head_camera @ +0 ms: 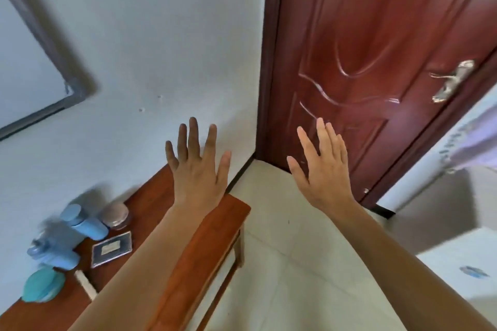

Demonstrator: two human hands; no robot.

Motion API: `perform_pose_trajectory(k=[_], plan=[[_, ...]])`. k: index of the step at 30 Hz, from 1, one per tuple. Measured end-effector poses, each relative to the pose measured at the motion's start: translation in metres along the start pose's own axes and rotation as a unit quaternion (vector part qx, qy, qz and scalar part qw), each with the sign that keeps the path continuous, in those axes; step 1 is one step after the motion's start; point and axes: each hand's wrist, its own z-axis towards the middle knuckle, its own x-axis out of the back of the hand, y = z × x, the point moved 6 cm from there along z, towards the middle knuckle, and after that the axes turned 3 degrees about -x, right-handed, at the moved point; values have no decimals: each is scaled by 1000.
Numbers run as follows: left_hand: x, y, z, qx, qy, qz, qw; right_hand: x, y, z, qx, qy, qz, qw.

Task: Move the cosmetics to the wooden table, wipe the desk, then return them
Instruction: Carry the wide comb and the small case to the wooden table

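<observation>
Blue bottles (91,227) and other cosmetics (43,285) crowd the wooden desk (212,226) by the wall, hands empty.
Both the left hand (197,169) and right hand (325,169) hover spread wide, holding nothing, up and right of the cluster. The bottles stand close together beside a jar (115,215) and a flat case (112,248); a hurried reach could topple one into its neighbours.

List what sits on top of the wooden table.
On the wooden table: blue bottles, a pink-lidded jar, a dark flat case, a teal round container and a white stick. The left forearm covers part of the top, so anything beneath it is hidden.
</observation>
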Motion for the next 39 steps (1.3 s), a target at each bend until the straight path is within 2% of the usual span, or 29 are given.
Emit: perform_pose_trajectory(k=[5,10,17,25,34,39], plan=[[-12,171,11,-115,8,-44,992,74,141,-63,-90,50,-52,993],[-44,356,-20,-205,-1,-107,973,146,296,-163,-168,89,-98,977],[-80,590,-88,-354,-46,-125,926,217,460,-298,-291,72,-143,943],[-134,754,-102,-446,-76,-138,881,230,606,-361,-395,38,-166,903],[-235,945,-66,-498,-116,-164,844,222,794,-361,-476,-52,-196,856],[-269,1054,-44,-518,-170,-177,820,252,887,-361,-521,-41,-183,833]])
